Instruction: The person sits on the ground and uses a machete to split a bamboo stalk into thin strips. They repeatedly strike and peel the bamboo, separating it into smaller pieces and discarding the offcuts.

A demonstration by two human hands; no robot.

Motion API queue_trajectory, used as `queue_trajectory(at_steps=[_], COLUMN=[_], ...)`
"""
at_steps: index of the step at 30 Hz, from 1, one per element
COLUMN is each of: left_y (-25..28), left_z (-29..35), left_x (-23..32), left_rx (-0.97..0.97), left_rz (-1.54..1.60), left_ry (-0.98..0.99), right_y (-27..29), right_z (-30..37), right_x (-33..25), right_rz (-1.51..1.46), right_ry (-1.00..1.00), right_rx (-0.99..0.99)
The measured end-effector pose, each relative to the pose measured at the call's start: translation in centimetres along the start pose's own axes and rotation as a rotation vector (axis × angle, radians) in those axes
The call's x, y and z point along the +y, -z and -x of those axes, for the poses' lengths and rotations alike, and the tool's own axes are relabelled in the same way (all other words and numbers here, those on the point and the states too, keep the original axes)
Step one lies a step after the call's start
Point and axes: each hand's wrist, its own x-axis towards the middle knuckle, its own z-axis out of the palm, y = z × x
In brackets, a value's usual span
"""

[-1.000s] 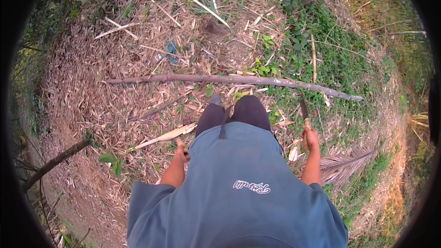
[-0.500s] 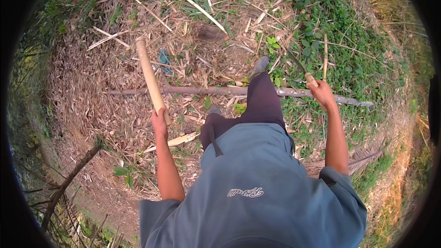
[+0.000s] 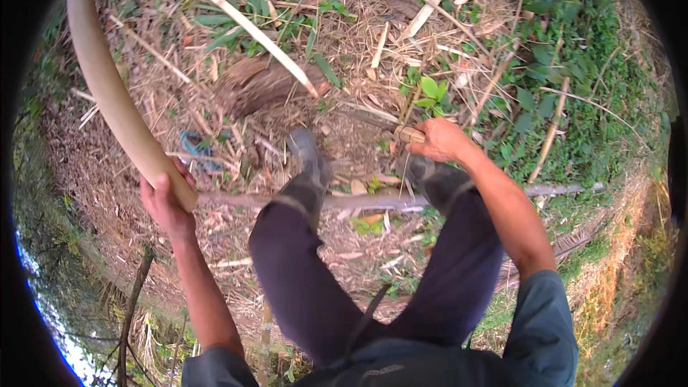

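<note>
Wrapped round the lower end of a thick, pale bamboo pole (image 3: pixel 118 89), my left hand (image 3: pixel 168 201) holds it up at the left. The pole leans up and away toward the far left, its top reaching the picture's rim. My right hand (image 3: pixel 441 140) is closed on the light handle of a machete (image 3: pixel 373 117). Its dark blade points left, low in front of my boots. Past the blade's tip a short brown log (image 3: pixel 261 86) lies on the ground, with a split pale strip (image 3: pixel 247 25) resting across its right end.
A long thin pole (image 3: pixel 373 201) lies crosswise by my boots (image 3: pixel 307 161). Blue cord or cloth (image 3: pixel 199 149) sits in the litter near the bamboo. Split strips and dry leaves cover the ground; green plants (image 3: pixel 537 93) grow at the right. A bare branch (image 3: pixel 132 308) stands at the lower left.
I have stepped over the long pole, and both boots are now beyond it near the log. The bamboo is farther left; the machete has swung inward and lower, its blade now pointing left.
</note>
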Motion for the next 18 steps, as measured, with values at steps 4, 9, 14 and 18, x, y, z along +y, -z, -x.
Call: queue_trajectory(at_steps=[4, 9, 14, 18], left_y=[-10.6, -16.5, -17.4, -18.4], left_z=[-11.4, -21.2, -16.4, -14.7], left_x=[-8.7, -14.4, -16.4, -14.4], left_rx=[-0.183, -0.579, -0.593, -0.612], left_rz=[0.144, 0.446, 0.338, 0.094], left_ry=[-0.037, 0.026, 0.178, 0.205], right_y=[1.3, 7.7, 4.3, 6.9], right_z=[-11.1, -16.5, -21.2, -23.0], right_x=[4.2, 7.0, 12.4, 12.3], right_rz=[0.072, 0.107, 0.097, 0.09], right_ry=[-0.02, 0.056, 0.287, 0.365], right_rx=[0.088, 0.021, 0.042, 0.059])
